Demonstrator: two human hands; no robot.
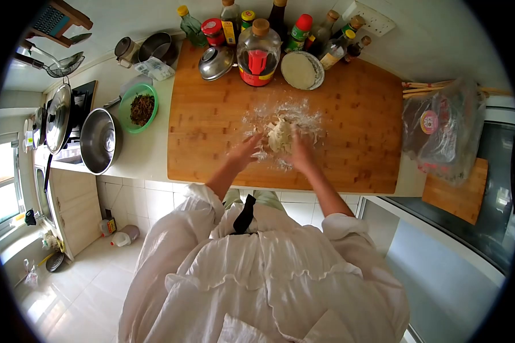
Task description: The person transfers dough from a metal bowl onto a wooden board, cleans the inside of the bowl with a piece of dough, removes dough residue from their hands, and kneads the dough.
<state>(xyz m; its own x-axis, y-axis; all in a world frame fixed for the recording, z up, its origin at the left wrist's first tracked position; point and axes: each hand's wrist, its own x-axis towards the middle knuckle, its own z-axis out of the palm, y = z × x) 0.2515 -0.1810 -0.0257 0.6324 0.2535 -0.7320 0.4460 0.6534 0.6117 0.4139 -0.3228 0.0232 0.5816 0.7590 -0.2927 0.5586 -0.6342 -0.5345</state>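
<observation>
A pale, rough lump of dough [280, 136] lies on the wooden board [212, 114], with white flour [294, 110] scattered around it. Just left of the dough is my left hand [245, 151], its fingers apart and nothing in it. My right hand [299, 150] is at the dough's right side, its fingers pointing away from me and touching or almost touching it. The fingers of that hand are blurred, so their exact shape is unclear.
Bottles, a large jar [258, 54], a metal lid [216, 63] and a bowl of flour [301, 71] line the board's back edge. Left are a green bowl of dark filling [152, 122] and a steel bowl [99, 141]. A plastic bag [443, 134] lies right.
</observation>
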